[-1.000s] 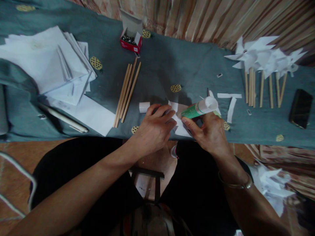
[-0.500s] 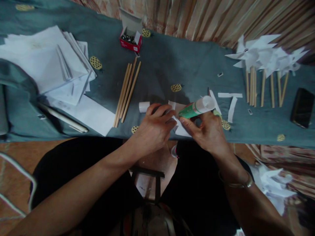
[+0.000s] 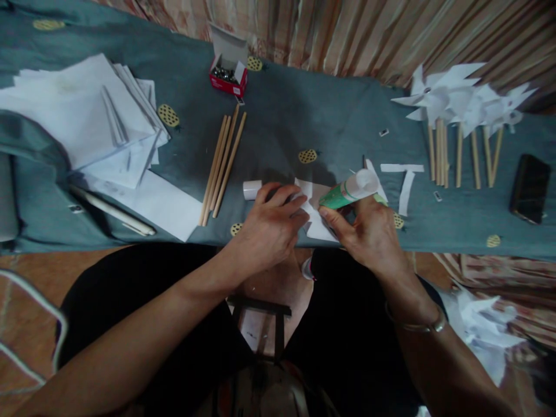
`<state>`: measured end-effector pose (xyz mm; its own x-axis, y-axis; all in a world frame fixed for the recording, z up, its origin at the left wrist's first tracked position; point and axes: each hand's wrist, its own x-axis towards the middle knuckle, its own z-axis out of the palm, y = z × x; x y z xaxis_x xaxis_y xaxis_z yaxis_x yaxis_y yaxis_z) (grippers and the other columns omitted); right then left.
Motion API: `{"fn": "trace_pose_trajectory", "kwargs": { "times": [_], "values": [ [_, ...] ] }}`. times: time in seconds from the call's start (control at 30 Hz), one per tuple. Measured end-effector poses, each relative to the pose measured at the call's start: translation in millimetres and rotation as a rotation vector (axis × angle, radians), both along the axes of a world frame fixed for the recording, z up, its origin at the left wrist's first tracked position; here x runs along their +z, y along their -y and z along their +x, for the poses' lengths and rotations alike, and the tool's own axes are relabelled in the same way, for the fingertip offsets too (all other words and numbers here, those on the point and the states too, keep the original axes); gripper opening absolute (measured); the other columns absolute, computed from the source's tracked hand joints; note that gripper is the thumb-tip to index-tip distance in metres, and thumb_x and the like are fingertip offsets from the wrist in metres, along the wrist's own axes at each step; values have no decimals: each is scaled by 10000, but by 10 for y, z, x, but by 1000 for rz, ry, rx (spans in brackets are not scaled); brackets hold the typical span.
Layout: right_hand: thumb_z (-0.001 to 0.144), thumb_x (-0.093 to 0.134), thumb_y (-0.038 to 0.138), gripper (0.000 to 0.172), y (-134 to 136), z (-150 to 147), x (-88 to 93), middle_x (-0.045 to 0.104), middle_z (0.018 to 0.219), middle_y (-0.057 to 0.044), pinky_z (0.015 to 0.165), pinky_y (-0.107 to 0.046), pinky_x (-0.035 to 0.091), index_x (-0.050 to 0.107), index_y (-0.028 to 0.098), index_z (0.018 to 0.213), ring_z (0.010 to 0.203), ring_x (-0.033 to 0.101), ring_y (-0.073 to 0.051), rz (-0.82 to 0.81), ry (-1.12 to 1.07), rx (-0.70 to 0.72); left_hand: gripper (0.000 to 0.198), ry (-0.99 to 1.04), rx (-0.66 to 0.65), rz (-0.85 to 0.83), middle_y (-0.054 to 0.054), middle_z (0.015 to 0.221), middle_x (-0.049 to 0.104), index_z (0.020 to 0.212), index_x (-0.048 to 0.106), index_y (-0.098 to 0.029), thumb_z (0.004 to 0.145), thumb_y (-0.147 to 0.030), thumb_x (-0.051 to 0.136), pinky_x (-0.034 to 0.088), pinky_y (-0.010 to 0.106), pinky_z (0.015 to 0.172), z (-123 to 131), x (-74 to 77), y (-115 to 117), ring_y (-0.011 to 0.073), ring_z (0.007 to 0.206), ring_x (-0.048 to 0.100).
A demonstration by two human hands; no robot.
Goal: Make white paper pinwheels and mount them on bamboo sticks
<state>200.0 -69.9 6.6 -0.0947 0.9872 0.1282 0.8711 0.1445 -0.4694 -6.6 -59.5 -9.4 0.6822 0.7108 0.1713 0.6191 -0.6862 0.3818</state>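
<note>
My right hand (image 3: 369,231) is wrapped round a green and white glue stick (image 3: 341,194), tilted with its lower end against a small cut piece of white paper (image 3: 319,229) at the table's front edge. My left hand (image 3: 278,223) has its fingers curled over the left side of that paper and holds it. Left of those fingers lies a white glue stick cap (image 3: 252,190). Just beyond my right hand are loose white paper strips (image 3: 406,191).
Wooden sticks (image 3: 223,168) lie left of the hands, below an open red box (image 3: 228,78) of small metal pieces. A stack of white paper (image 3: 95,116) is at far left. Paper pinwheels (image 3: 456,101) and a dark phone (image 3: 530,188) are at right.
The glue stick's lower end has shifted slightly right on the paper. More of the paper shows between my hands, and my left hand stays on its left side.
</note>
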Motion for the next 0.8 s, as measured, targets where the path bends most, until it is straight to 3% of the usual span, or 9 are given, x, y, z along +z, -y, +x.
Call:
{"fn": "trace_pose_trajectory", "kwargs": {
  "times": [0.13, 0.3, 0.53, 0.67, 0.8],
  "values": [
    [843, 668, 542, 329, -54, 6, 66, 686, 744, -75, 652, -381, 490, 634, 214, 853, 689, 647, -243, 52, -119, -149, 234, 23, 4, 23, 58, 1275, 659, 999, 701, -211, 900, -149, 498, 357, 542, 1127, 7, -49, -9, 301, 1323, 499],
    [792, 740, 472, 256, -171, 52, 107, 707, 853, -45, 767, -393, 551, 623, 248, 829, 816, 691, -224, 101, -586, -221, 239, 44, -13, 69, 90, 1259, 665, 1032, 697, -174, 909, -151, 494, 359, 540, 1107, -8, -72, -5, 312, 1308, 501],
    [815, 640, 605, 363, -275, 188, 24, 667, 704, -16, 609, -339, 568, 587, 247, 782, 683, 696, -197, -116, -980, -201, 390, 163, -14, 57, 131, 1402, 607, 1266, 606, -165, 898, -147, 480, 340, 561, 1118, -91, 3, -28, 290, 1339, 500],
    [842, 541, 651, 416, -312, 233, 38, 695, 736, -45, 658, -349, 596, 590, 239, 822, 772, 726, -217, -182, -1034, -178, 430, 210, 137, 62, 120, 1419, 593, 1333, 571, -194, 908, -230, 515, 362, 531, 1109, -249, 76, -118, 291, 1349, 484],
    [846, 537, 643, 412, -326, 211, 39, 701, 782, -42, 671, -332, 595, 588, 235, 821, 768, 720, -192, -194, -1051, -144, 528, 158, 309, 56, 140, 1365, 615, 1315, 585, -167, 814, -311, 666, 400, 545, 1068, -468, 68, -231, 339, 1296, 512]
  ]
}}
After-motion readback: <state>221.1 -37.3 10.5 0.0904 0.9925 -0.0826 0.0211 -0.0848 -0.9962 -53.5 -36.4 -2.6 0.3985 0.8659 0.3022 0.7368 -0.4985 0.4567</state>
